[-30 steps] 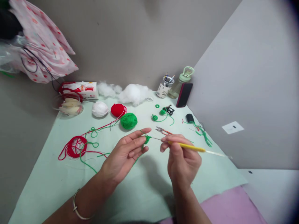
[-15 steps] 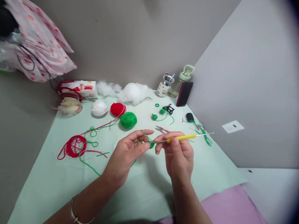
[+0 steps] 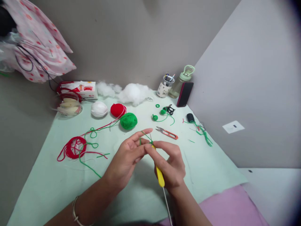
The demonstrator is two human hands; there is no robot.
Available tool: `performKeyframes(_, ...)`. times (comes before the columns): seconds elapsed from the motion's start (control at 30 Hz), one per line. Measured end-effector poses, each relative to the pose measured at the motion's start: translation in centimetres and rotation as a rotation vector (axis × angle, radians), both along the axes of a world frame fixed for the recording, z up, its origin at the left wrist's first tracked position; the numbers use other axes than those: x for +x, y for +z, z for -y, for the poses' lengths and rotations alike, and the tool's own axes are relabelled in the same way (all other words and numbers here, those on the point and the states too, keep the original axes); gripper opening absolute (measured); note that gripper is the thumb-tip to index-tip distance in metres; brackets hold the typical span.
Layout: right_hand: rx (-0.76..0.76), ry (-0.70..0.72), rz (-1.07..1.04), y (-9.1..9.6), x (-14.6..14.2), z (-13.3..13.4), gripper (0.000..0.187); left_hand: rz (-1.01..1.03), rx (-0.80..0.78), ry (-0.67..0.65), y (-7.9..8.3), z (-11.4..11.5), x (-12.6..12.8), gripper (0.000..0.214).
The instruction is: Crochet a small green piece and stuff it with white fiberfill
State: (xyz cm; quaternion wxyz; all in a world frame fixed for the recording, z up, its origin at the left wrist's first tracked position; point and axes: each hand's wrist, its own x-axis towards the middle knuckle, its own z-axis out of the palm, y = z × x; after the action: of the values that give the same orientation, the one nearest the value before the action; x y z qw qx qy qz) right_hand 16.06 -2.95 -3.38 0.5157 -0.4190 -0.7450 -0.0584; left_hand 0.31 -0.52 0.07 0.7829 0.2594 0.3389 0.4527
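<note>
1. A clear bowl [image 3: 81,111] at the table's [image 3: 211,169] far left corner held pale pieces [image 3: 70,110].
2. Near the far right corner, a cup [image 3: 162,91] contained pens [image 3: 172,77], just beside a bottle [image 3: 174,91].
3. The left hand [image 3: 125,155] pinched a small green yarn piece [image 3: 151,142], largely hidden at its thumb tip, above the table's middle.
4. The right hand [image 3: 171,164] gripped a yellow-handled hook [image 3: 160,176], thumb and index fingertips close against the piece.

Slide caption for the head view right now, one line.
Left hand holding green yarn, right hand gripping a yellow-handled crochet hook, above a pale green cloth.
</note>
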Motion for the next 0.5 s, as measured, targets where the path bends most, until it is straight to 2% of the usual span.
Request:
performKeyframes(0.1,-0.063,0.060,-0.249,0.5,-0.1,-0.2,0.033,0.151,-0.095,-0.066,0.0,-0.6,-0.3,0.039)
performKeyframes(0.23,-0.282,0.276,-0.731,1.3,-0.3,-0.9,0.022,0.085,0.001,-0.006,-0.3,-0.6,-0.5,0.032)
performKeyframes(0.33,-0.329,0.328,-0.675,1.5,-0.7,-1.3,0.020,0.004,0.118,0.019,-0.6,-0.1,-0.1,0.033)
performKeyframes(0.4,-0.259,0.282,-0.563,1.5,-1.0,-1.2,0.023,-0.008,0.158,0.021,-0.7,0.1,0.1,0.031)
performKeyframes(0.5,-0.187,0.205,-0.467,1.0,-1.2,-0.8,0.030,-0.014,0.127,0.055,-0.6,0.2,0.2,0.034)
